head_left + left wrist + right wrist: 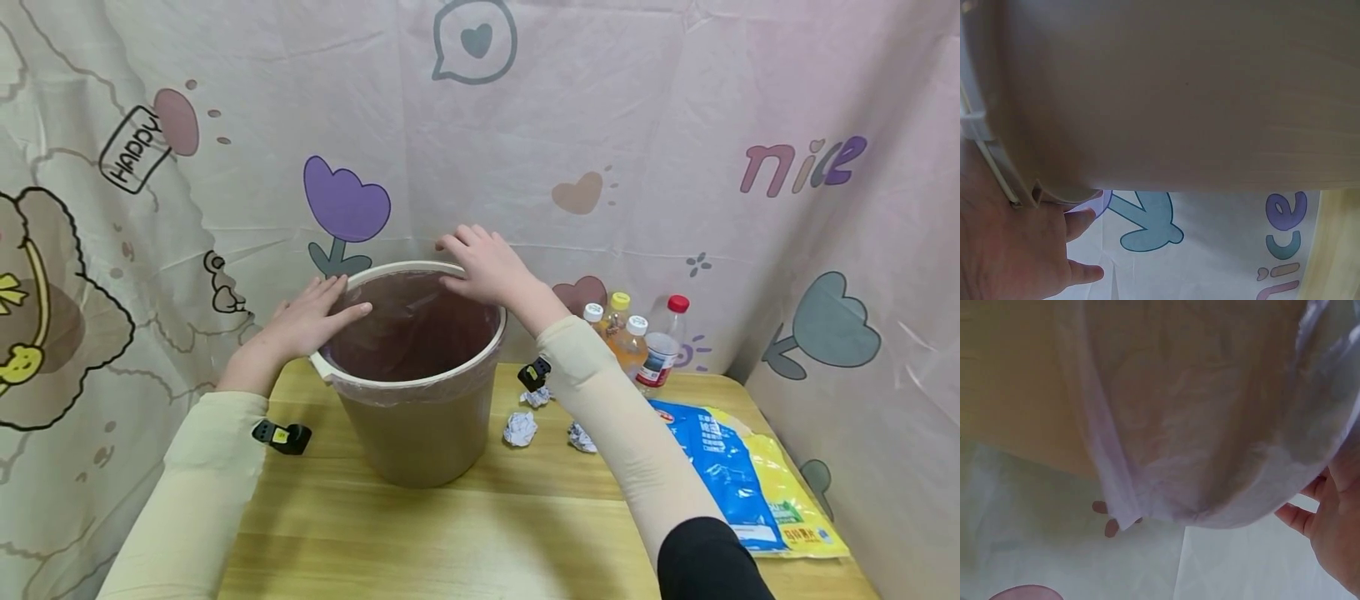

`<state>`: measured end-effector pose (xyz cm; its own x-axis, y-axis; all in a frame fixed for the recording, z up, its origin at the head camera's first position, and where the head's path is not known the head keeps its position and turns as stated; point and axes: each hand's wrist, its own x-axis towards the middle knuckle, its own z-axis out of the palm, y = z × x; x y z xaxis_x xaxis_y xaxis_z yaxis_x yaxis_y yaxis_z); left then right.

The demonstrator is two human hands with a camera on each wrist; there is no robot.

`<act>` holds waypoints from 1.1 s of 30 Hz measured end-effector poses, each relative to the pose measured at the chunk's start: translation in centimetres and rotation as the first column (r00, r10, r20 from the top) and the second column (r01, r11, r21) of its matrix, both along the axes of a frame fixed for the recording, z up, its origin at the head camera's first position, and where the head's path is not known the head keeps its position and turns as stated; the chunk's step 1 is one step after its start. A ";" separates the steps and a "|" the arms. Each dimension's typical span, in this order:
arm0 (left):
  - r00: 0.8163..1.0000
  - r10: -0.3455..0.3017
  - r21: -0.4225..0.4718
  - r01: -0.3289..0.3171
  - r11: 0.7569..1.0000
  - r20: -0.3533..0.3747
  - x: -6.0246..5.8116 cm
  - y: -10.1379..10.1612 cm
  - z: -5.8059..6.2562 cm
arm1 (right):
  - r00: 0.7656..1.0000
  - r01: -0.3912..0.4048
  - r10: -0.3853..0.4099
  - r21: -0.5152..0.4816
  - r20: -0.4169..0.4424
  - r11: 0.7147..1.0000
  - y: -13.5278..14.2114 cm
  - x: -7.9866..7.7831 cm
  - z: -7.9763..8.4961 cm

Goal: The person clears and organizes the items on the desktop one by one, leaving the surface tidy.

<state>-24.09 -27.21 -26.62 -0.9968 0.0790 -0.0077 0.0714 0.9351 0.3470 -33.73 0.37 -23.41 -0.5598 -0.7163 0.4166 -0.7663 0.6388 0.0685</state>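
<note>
A brown trash can (420, 442) with a cream rim stands upright on the wooden table. A thin translucent trash bag (390, 392) lines it and is folded over the rim at the front and right. My left hand (307, 321) rests on the left part of the rim, fingers extended along the outside and thumb over the opening. The left wrist view shows bare rim beside this hand. At the back right, my right hand (487, 267) lies over the rim with loosely bent, spread fingers. Its fingertips sit right at the bag's edge (1229, 519) in the right wrist view.
Crumpled paper balls (520, 428) lie right of the can. Several bottles (660, 346) stand at the back right, partly behind my right arm. Blue and yellow plastic packages (720, 475) lie flat along the table's right side. A printed curtain (645, 100) surrounds the table.
</note>
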 end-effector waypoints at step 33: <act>1.000 -0.007 0.004 0.007 1.000 0.007 -0.2 0.0 -0.1 | 0.999 0.037 -0.027 -0.383 0.031 0.923 7.3 2.9 -5.5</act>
<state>-24.26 -27.22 -26.67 -0.9962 0.0864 -0.0146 0.0758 0.9331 0.3515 -30.87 7.67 -28.95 -0.5933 -0.4860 0.6417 -0.7432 0.6370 -0.2047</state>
